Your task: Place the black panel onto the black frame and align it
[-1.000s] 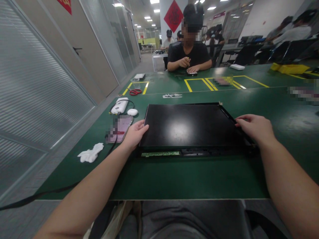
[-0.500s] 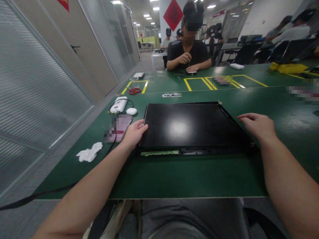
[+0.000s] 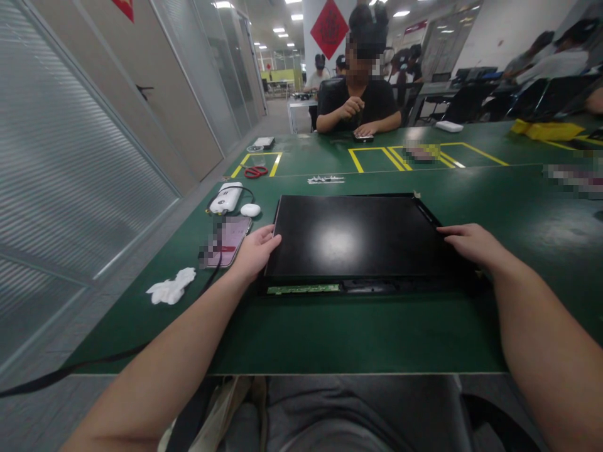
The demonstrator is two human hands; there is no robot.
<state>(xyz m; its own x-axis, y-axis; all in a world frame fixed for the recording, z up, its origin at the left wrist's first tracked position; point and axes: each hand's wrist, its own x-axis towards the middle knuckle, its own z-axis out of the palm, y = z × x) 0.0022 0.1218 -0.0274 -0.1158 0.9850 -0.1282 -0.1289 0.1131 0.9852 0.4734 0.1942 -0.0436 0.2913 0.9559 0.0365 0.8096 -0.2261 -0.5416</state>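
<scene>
A black flat display panel (image 3: pixel 377 238) lies on the table in front of me, reflecting a bright patch. Under and around it is a shallow black frame (image 3: pixel 400 285), which shows along the near side and at the far right corner. A narrow green circuit board (image 3: pixel 303 289) runs along the near left edge. My left hand (image 3: pixel 258 249) grips the panel's left edge, thumb on top and fingers at the side, partly hidden. At the opposite edge, my right hand (image 3: pixel 464 242) has its thumb and fingers closed on the panel's right side; the fingertips are partly hidden.
Left of the panel are a phone (image 3: pixel 230 242), a white earbud case (image 3: pixel 250 210), a white device with a cable (image 3: pixel 226 198) and crumpled tissue (image 3: pixel 172 287). Red-handled scissors (image 3: pixel 255 171) and small white strips (image 3: pixel 326 180) lie farther back. A person (image 3: pixel 360 103) works across the table.
My right hand has moved left and slightly down, from just beside the panel's right edge onto it. My left hand stays on the left edge.
</scene>
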